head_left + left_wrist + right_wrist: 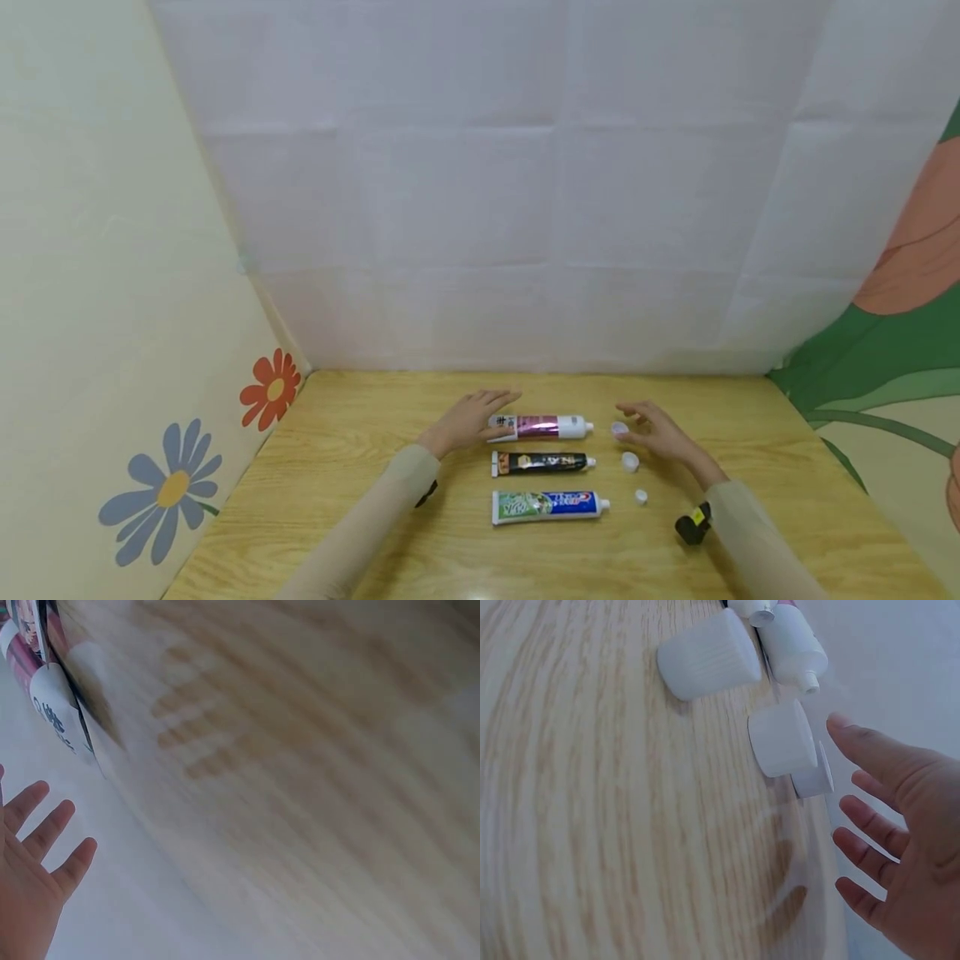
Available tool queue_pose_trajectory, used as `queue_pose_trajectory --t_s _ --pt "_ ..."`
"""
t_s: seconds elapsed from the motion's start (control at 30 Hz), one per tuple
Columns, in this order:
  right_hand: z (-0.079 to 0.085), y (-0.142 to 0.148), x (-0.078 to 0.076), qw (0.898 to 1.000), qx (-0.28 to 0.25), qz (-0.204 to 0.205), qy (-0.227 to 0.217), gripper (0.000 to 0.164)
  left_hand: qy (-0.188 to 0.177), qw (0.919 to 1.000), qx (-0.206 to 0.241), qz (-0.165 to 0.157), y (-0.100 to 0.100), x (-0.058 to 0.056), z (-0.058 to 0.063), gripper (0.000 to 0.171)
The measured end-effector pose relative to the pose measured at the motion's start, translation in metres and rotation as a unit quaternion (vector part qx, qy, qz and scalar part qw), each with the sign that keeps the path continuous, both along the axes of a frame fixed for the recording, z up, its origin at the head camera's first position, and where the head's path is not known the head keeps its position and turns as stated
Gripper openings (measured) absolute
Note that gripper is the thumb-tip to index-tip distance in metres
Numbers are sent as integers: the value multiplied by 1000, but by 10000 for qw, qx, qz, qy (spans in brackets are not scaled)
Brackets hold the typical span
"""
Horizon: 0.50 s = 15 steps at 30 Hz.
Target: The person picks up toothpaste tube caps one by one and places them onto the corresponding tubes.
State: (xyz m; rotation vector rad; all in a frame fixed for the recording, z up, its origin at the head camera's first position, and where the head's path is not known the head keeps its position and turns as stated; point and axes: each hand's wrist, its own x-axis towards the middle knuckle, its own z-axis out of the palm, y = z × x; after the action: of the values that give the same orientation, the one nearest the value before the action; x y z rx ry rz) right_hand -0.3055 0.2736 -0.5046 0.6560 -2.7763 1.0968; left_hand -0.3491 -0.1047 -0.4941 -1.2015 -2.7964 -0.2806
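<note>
Three toothpaste tubes lie in a row on the wooden table, nozzles pointing right: a white and pink tube (538,427) farthest off, a black tube (546,462) in the middle, and a green and blue tube (550,505) nearest. My left hand (471,423) is at the flat tail end of the pink tube, fingers spread in the left wrist view. Beside the nozzles sit three white caps. My right hand (657,431) reaches around the farthest cap (618,428), thumb and fingers apart; the right wrist view shows them not closed on it.
The middle cap (630,461) and a smaller cap (641,497) stand nearer me, left of my right wrist. A white sheet (480,208) hangs behind the table (360,533). Flower-patterned walls flank it on both sides. Black wrist cameras (693,523) sit at my sleeves.
</note>
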Motion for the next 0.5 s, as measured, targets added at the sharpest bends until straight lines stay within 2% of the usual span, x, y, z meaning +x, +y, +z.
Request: queue_pose_trajectory --t_s 0.27,0.5 --pt "-4 0 0 9998 -87 127 107 56 -89 9999 91 -45 1 2 1 70" --pt "-3 -2 0 9995 4 31 -322 58 -306 9992 -249 65 3 3 1 71"
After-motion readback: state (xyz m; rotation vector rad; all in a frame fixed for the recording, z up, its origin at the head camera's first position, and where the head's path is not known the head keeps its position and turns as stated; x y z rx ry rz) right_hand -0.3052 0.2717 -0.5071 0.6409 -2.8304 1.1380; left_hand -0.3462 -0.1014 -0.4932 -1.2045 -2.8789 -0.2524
